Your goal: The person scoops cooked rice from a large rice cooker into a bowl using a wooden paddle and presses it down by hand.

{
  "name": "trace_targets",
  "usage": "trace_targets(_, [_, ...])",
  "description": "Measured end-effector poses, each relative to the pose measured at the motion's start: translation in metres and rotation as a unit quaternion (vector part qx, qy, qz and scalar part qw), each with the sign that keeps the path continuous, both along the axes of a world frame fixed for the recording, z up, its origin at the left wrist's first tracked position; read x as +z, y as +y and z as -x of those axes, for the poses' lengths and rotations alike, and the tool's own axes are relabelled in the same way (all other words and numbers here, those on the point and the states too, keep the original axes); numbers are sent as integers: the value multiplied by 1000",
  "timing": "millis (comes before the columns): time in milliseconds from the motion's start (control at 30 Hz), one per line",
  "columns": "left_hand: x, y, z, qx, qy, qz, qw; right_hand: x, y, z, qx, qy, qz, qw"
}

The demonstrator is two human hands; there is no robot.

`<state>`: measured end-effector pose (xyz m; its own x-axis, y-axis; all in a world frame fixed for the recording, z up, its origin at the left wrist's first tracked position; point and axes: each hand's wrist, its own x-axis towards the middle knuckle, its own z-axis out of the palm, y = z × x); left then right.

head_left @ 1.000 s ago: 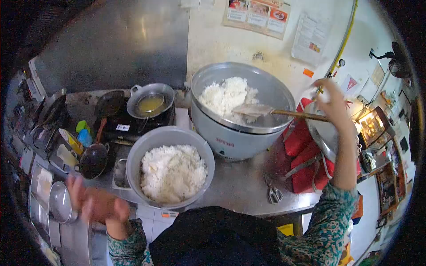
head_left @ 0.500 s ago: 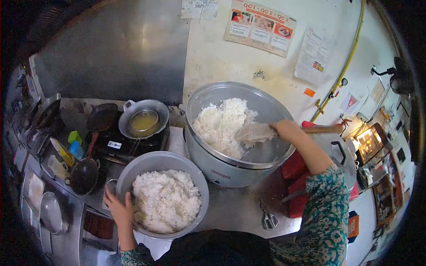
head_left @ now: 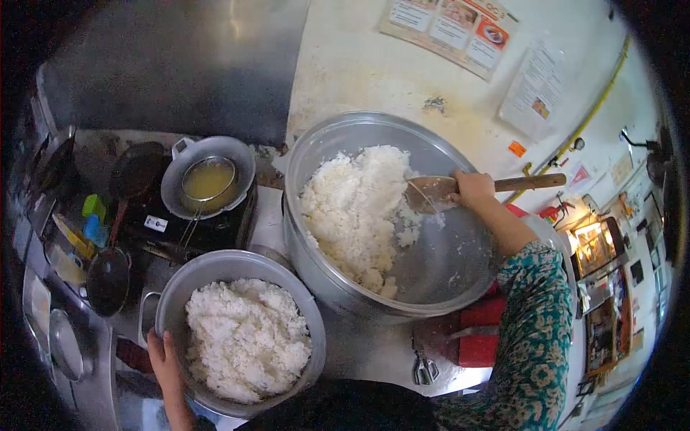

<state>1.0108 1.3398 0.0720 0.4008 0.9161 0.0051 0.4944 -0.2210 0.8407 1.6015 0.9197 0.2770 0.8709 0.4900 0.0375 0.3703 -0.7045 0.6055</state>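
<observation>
My right hand (head_left: 472, 192) is wrapped round a wooden rice paddle (head_left: 528, 182), near where its blade begins. The blade points left, at the edge of the white rice (head_left: 356, 208) in a large, deep metal pot (head_left: 449, 300). Its handle extends right, past the pot's rim. At lower left, a smaller grey pot (head_left: 316, 337) holds a heap of cooked rice (head_left: 248, 337). My left hand (head_left: 167, 366) grips this pot's left edge, close to its side handle.
Behind the smaller pot, a wok (head_left: 244, 154) with a strainer (head_left: 209, 178) sits on a black stove. Dark pans (head_left: 108, 281) stand at left. Metal tongs (head_left: 425, 368) lie on the counter near red containers (head_left: 478, 345). Papers hang on the wall.
The paddle has turned and its blade has drawn back from over the rice heap. The large pot's rice now looks more spread out. The camera view has shifted; my left hand stays at the smaller pot.
</observation>
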Motion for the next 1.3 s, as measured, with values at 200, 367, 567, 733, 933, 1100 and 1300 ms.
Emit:
trace_targets(200, [-24, 5, 11, 39, -77, 44, 995, 7, 21, -3, -3, 54, 30, 998])
trace_targets(367, [-8, -4, 7, 61, -62, 50, 995, -9, 19, 7, 37, 50, -22, 998])
trace_targets(567, [-10, -2, 6, 15, -88, 40, 995, -13, 25, 16, 39, 78, -32, 996])
trace_targets(733, [-1, -3, 4, 0, -90, 52, 995, -25, 36, 22, 83, 119, -47, 988])
trace_targets(933, [5, -5, -2, -6, -104, 46, 993, -41, 45, 35, 92, 166, -139, 972])
trace_targets(1100, [-5, -2, 2, 12, -116, 89, 989, -32, 47, 54, 75, 202, -120, 969])
trace_targets(1300, [-17, -2, 3, 46, -64, 15, 997, -28, 39, 64, 68, 251, -87, 962])
